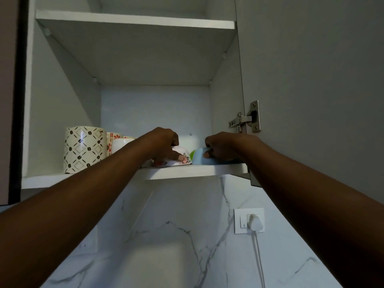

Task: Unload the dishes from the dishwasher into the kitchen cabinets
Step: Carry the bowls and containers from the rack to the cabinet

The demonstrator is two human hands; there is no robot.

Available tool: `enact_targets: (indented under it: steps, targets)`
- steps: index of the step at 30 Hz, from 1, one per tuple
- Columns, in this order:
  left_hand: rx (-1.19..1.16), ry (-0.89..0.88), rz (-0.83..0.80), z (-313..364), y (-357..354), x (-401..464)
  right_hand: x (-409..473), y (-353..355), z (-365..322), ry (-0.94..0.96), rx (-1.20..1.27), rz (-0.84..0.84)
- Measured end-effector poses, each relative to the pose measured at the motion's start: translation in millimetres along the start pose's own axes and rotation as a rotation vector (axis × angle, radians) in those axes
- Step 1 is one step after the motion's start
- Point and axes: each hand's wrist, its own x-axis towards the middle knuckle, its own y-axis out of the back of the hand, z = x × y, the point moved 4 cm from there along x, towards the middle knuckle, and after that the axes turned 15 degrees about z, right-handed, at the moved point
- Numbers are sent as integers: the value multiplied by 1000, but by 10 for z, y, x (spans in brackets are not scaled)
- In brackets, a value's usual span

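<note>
Both my arms reach up into an open wall cabinet. My left hand [164, 142] grips a white bowl with a red flower print [180, 160] that rests upside down on the lower shelf [187, 171]. Right beside it, my right hand [223, 147] holds a light blue bowl [200, 156], also upside down on the shelf. A sliver of something green [192, 153] shows between the two bowls. At the left of the shelf stands a large cream mug with a coffee-bean pattern [84, 149], with smaller mugs [116, 142] behind it.
The cabinet door [311, 90] hangs open on the right, on a metal hinge [245, 119]. An upper shelf [135, 19] sits above. Below is a marble-look wall with a socket and white plug [252, 221]. A blurred pale object [160, 265] lies low in the middle.
</note>
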Motion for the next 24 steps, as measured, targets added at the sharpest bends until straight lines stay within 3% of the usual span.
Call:
enact_targets:
  steps: [6, 15, 24]
  targets:
    - [-19, 19, 95, -50, -174, -26, -36, -57, -24, 12, -3, 28]
    - [54, -55, -62, -56, 68, -33, -130, 127, -126, 30, -89, 55]
    - [41, -51, -44, -44, 36, -19, -110, 108, -137, -42, -249, 89]
